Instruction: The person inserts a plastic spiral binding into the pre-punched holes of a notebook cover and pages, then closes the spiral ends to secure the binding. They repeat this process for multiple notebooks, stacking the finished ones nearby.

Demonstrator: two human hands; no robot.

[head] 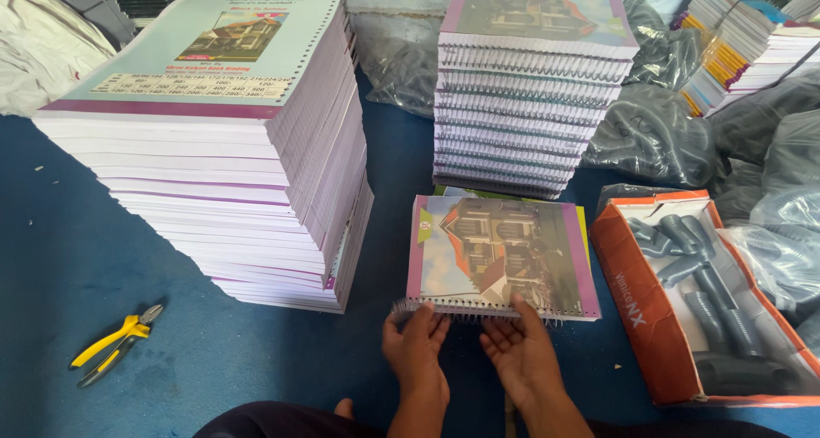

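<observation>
yellow pliers (pixel 115 342) | unbound stack (pixel 213 139) | bound stack (pixel 525 96) | orange box (pixel 636 305)

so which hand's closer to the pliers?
Left. The left hand is at the notebook's spiral edge, on the side toward the yellow pliers lying far off to its left on the blue floor. The right hand sits beside it, further away.
</observation>
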